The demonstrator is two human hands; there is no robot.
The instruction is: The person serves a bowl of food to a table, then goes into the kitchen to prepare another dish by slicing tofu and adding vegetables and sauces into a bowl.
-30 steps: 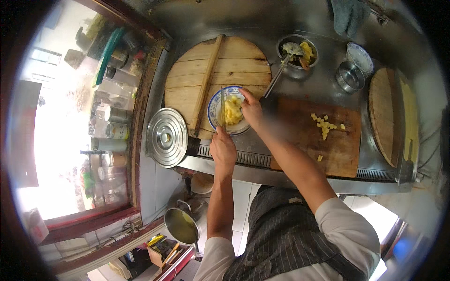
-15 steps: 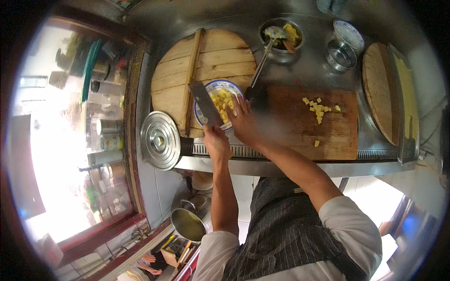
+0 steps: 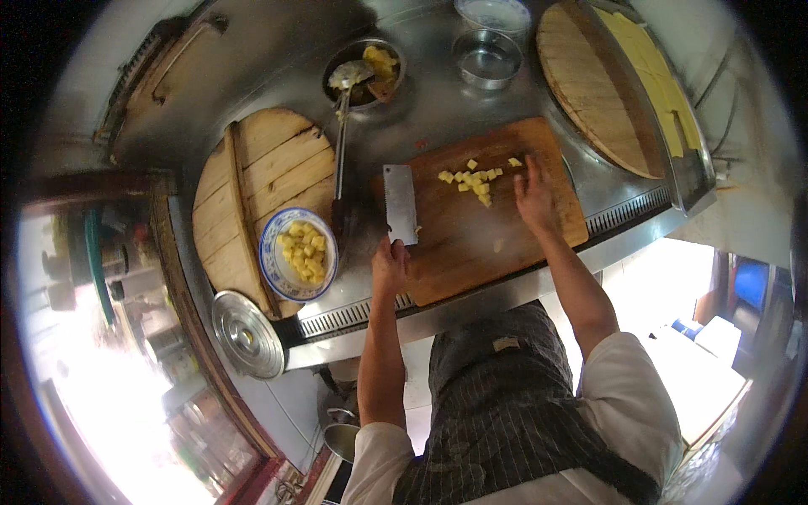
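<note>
My left hand (image 3: 390, 265) is closed round the handle of a cleaver (image 3: 401, 202), whose broad blade hangs over the left edge of the wooden cutting board (image 3: 497, 254). Diced yellow cubes (image 3: 473, 179), perhaps potato, lie in a loose group on the far part of the board. Just right of them, my right hand (image 3: 536, 198) is open, fingers stretched out close to one separate cube (image 3: 514, 162). More yellow cubes (image 3: 301, 250) fill a blue-rimmed white bowl (image 3: 267, 268), left of the cleaver.
Under the bowl is a round wooden lid (image 3: 210, 189) with a raised bar. A metal lid (image 3: 247, 334) overlaps the counter's front edge. Farther back stand a pan (image 3: 393, 91) with a long-handled ladle (image 3: 340, 160) and a metal bowl (image 3: 486, 61). Another wooden round (image 3: 589, 88) lies right.
Both hands have left the bowl and moved right to the board. The cleaver came along in my left hand, and my right hand now reaches beside the cubes. The view has shifted and tilted.
</note>
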